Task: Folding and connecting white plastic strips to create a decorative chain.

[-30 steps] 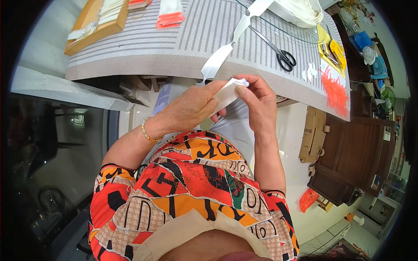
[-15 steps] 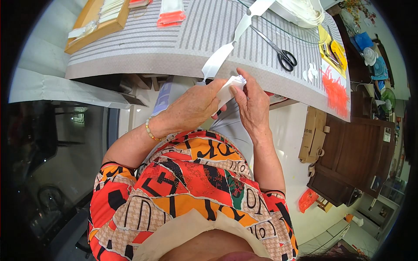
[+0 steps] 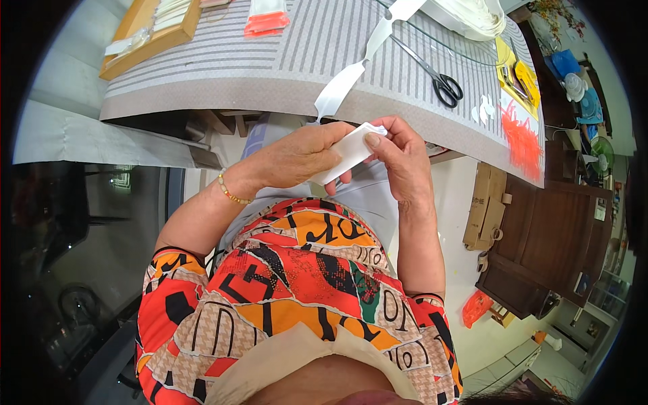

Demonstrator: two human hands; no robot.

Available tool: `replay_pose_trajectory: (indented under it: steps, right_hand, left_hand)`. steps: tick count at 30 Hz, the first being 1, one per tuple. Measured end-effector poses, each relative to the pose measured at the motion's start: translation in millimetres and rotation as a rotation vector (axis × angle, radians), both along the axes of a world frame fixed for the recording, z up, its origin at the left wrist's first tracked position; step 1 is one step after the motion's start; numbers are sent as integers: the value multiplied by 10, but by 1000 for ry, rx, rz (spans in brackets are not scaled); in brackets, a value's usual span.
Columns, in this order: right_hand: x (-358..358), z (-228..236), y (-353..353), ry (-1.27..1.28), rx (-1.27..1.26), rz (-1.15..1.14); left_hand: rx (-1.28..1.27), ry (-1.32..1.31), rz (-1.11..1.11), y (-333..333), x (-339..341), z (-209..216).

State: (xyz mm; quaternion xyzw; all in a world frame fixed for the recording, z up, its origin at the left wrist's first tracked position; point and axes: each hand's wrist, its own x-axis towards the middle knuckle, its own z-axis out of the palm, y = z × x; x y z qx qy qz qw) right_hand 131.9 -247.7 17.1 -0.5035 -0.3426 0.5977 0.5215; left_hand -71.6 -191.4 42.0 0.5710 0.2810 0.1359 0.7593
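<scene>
A flat folded stack of white strip is gripped between both hands, in front of the table's near edge. My left hand wraps round its left side, fingers curled beneath. At the upper right end, my right hand pinches the stack with its thumb on top and fingers behind. A white band of joined petal-shaped segments runs down from the far side of the table towards my left hand. Its lower end goes out of sight behind that hand.
Black-handled scissors lie right of the band. Behind them stands a white container of pale strips. Red-orange strands, white scraps and a yellow tool are at right. A wooden box and red-ended packets are at left.
The folded stack has turned, so its broad white face now shows more. My right hand has moved slightly right and its fingers have shifted on the stack's end.
</scene>
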Motion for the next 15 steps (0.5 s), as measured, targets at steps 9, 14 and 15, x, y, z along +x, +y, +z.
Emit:
replay_pose_trajectory:
  steps: [9,14,15]
  right_hand:
    - [-29,-81,-32,201,-31,-51]
    - [6,-243,-42,149,50,-73]
    - [-1,-205,-38,149,49,-66]
  left_hand:
    - [-126,6,-102,99,-56,-33]
    - [-246,-55,-146,155,-102,-55]
    - [-245,-57,-140,179,-130,-72]
